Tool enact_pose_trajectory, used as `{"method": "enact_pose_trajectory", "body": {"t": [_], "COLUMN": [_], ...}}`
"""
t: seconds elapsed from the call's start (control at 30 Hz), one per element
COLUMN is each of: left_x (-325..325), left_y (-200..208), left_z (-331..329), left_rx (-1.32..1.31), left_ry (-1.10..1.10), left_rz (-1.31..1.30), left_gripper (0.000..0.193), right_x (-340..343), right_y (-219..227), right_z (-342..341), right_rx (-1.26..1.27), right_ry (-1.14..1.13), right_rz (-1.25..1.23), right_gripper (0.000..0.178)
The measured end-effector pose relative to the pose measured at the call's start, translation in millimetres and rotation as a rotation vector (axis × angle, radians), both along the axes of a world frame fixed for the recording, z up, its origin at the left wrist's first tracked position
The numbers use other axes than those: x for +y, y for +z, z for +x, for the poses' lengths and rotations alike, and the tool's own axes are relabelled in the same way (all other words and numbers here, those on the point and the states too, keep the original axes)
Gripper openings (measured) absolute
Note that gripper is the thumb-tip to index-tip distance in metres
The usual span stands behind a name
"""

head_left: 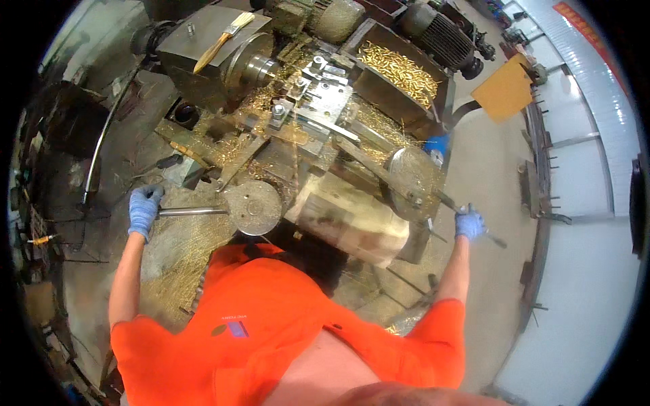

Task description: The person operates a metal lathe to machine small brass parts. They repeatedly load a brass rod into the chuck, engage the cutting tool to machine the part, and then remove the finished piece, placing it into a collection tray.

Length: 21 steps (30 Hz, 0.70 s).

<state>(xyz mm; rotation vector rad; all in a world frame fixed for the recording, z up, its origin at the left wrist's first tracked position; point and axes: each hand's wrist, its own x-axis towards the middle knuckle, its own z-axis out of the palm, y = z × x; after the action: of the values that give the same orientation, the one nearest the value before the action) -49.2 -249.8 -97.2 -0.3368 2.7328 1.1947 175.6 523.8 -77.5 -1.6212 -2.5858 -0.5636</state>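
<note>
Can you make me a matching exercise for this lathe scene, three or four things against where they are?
Things:
1. brush
2. left hand
3. right hand
4. brass pieces

Places:
A. heaped in the metal tray at the top
B. gripping the long lever on the right
C. lying on top of the machine housing
D. on the metal bar at the left

Pairs: 1-C, 2-D, 3-B, 4-A

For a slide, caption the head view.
Left hand in blue glove grips a steel lever, right hand grips another handle, at a lathe strewn with brass chips.
</note>
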Motion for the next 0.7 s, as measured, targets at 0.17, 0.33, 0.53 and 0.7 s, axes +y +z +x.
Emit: {"method": "enact_pose_trajectory", "body": {"t": [0.17,0.33,0.53,0.7], "left_x": [14,21,34,37], "left_y": [3,25,19,17], "left_z": [13,68,136,162], "left_rx": [0.031,-0.120,-0.198,-0.232], "left_ry": [-0.023,0.001,0.236,0.323], "left_rz": [-0.039,-0.104,0.054,0.127], "left_gripper": [0.018,0.030,0.040,0.042], "right_x": [51,50,50,30], "right_y": [-12,-6,-19,-18], "right_z": [-46,-67,-35,-7], "right_rx": [-0.049,-0.090,-0.015,0.007], "right_ry": [0.133,0.184,0.252,0.267], "right_rz": [0.000,-0.035,-0.030,0.005], "right_gripper": [0.061,0.064,0.049,0.035]}}
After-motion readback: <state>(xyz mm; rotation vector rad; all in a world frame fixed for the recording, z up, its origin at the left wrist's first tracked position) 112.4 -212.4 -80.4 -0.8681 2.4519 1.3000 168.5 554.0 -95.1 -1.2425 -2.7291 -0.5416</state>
